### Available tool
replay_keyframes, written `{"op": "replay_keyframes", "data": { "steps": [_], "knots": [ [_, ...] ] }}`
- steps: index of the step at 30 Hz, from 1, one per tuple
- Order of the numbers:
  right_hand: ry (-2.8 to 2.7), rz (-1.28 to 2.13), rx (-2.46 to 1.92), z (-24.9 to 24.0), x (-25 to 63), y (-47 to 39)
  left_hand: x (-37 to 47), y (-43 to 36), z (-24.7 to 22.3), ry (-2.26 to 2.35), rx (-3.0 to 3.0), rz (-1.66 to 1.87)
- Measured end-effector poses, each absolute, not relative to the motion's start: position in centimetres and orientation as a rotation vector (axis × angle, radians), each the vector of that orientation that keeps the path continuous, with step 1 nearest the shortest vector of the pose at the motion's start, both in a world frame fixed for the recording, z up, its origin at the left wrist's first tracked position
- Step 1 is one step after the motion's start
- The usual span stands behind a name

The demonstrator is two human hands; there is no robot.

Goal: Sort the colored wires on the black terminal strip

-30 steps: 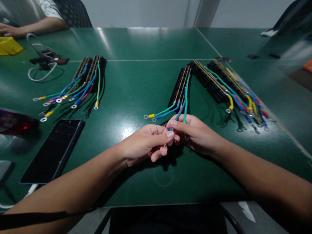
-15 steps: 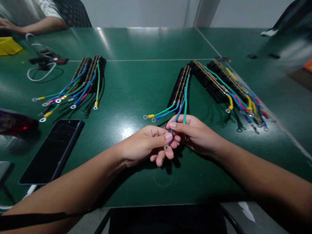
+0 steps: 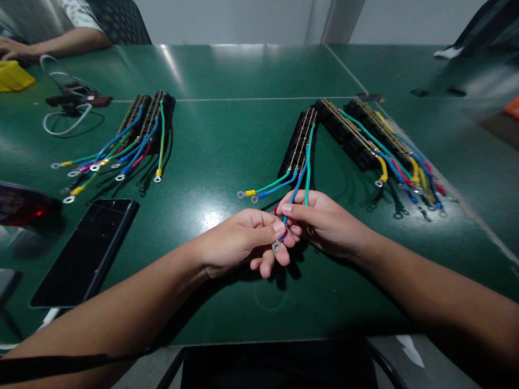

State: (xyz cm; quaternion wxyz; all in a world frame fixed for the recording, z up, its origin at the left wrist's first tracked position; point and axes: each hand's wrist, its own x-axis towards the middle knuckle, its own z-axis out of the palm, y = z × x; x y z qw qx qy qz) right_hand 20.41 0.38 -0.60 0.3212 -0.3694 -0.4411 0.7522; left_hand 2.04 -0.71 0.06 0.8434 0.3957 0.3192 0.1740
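Note:
A black terminal strip [image 3: 298, 141] with brass-coloured bars lies in front of my hands, with several wires at its near end. My left hand [image 3: 259, 235] pinches a blue wire [image 3: 298, 183] close to its ring lug [image 3: 276, 246]. Thumb and fingers of my right hand [image 3: 314, 216] close on the same wire slightly higher up. A green wire [image 3: 308, 167] runs from the strip down behind the right fingers. Two more ringed wires, one green [image 3: 271, 185] and one blue [image 3: 275, 189], stick out to the left above my left hand.
Two wired strips [image 3: 152, 116] lie at left, two more [image 3: 348, 132] at right. A phone [image 3: 85, 254], a dark red object [image 3: 24, 205] and a white cable [image 3: 68, 131] are on the left. A person's arm [image 3: 73, 42] rests at the far left edge.
Both hands keep nearly the same place and grip. The ring lug at my left fingertips shows a little more fully. The person's hand at far left has shifted slightly.

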Motion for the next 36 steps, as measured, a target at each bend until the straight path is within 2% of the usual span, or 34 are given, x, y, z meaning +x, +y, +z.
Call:
{"op": "replay_keyframes", "data": {
  "steps": [36],
  "knots": [
    [-1.158,1.972,-0.969,-0.55,20.33,0.26,2.05,-0.8,0.14,0.679,0.831,0.372]
  ]
}}
